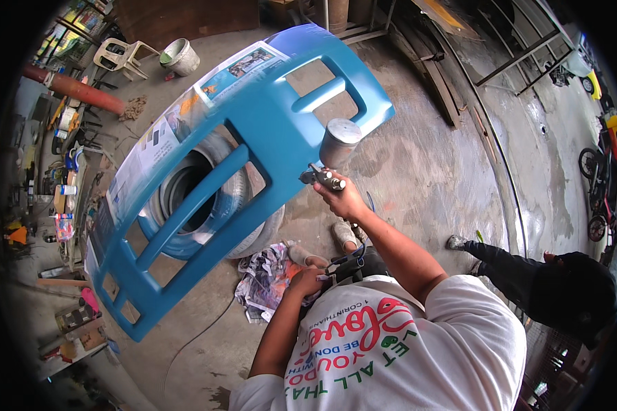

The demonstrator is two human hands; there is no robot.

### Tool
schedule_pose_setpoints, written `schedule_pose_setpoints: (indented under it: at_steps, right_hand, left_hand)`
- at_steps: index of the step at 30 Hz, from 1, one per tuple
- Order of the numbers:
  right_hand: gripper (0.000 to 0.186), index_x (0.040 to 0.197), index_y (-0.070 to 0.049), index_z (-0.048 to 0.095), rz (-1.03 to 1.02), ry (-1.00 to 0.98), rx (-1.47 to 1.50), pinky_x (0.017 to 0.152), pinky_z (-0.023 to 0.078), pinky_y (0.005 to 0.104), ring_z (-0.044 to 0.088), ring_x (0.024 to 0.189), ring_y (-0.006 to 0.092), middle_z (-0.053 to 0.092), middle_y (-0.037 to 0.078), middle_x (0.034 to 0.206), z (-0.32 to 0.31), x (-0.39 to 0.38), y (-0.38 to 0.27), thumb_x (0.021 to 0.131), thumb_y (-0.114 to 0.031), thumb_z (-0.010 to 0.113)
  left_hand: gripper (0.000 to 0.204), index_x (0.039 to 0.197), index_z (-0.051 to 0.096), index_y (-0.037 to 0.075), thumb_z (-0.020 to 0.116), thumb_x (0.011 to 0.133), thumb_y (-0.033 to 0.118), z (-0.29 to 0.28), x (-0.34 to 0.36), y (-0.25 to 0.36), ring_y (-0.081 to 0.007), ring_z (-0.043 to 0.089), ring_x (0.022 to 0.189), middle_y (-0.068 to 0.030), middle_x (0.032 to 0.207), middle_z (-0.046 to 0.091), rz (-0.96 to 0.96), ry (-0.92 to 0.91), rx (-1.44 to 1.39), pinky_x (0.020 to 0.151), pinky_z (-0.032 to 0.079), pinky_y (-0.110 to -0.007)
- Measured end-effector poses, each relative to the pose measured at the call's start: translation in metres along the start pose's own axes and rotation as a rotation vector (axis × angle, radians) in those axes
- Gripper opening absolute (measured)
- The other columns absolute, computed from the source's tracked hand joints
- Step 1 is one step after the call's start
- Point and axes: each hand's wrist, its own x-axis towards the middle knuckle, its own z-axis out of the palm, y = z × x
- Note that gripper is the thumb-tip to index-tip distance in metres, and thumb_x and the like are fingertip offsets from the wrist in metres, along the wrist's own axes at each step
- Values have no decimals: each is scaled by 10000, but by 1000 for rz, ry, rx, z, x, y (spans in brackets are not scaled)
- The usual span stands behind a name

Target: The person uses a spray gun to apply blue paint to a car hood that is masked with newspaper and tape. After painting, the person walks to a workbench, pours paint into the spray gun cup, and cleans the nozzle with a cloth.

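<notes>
My right hand (pixel 344 200) grips a metal spray gun (pixel 322 177) with a silver cup (pixel 341 142) on top, close in front of a teal bumper (pixel 260 130). The bumper slants across the view, partly covered along its far edge with printed paper (pixel 147 147), over a stack of tires (pixel 238 202). A hose (pixel 369 205) hangs below the gun. My left hand (pixel 307 279) is closed at my waist; what it holds, if anything, I cannot make out. Crumpled paper (pixel 257 288) lies beside my sandaled feet.
A dark-clothed person (pixel 555 294) is at my right. A white chair (pixel 115 56), bucket (pixel 179 58) and red cylinder (pixel 82 92) are at back left. Cluttered tools (pixel 65 205) line the left; metal racks (pixel 521 61) and motorcycles (pixel 593 192) are at right. A cable (pixel 199 332) crosses the floor.
</notes>
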Motion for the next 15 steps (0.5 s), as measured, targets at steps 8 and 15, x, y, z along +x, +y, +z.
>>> schedule_pose_setpoints:
  at_steps: [8, 15]
  right_hand:
    - [405, 1306, -108, 571, -27, 513, -248, 858, 523, 492, 667, 1057, 469, 711, 246, 1087, -124, 19, 54, 953, -256, 701]
    - [548, 1410, -59, 535, 108, 327, -150, 967, 504, 422, 661, 1183, 392, 684, 244, 1229, -91, -39, 83, 943, -271, 728]
  left_hand:
    - [278, 1134, 724, 194, 643, 911, 339, 49, 37, 4, -385, 699, 1035, -171, 1053, 738, -59, -84, -63, 866, 553, -473]
    - [241, 1061, 743, 192, 580, 944, 324, 58, -3, 11, -376, 709, 1016, -174, 1063, 736, -151, -142, 34, 834, 546, -458]
